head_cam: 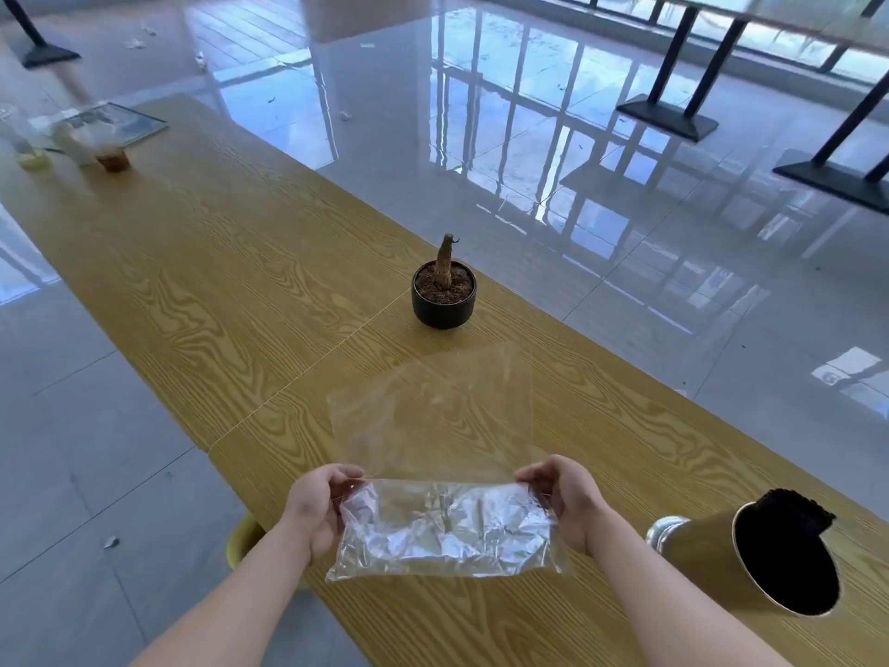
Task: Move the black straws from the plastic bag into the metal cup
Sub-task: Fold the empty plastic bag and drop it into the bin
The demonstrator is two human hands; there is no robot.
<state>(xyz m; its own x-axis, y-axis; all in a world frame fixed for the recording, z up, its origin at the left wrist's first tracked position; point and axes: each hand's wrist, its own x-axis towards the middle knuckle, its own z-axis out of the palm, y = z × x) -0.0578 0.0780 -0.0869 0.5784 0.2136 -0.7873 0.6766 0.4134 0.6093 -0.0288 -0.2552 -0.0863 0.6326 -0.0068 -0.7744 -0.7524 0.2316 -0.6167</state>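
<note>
A clear plastic bag [433, 426] lies over the wooden table [216, 281], folded across its middle, with the near half hanging crumpled toward me. I see no straws inside it. My left hand [312, 507] pinches the fold at its left end. My right hand [563, 498] pinches the fold at its right end. The metal cup [702, 560] stands at the near right of the table. Black straws [793, 517] fill it, and their tops rise just above the far rim.
A small black pot [443, 296] with a bare brown stem stands mid-table beyond the bag. At the far left end are drink cups [113, 158] and a framed card [120, 120]. A yellow stool [243, 539] shows under the table's left edge. Black table bases stand on the shiny floor at right.
</note>
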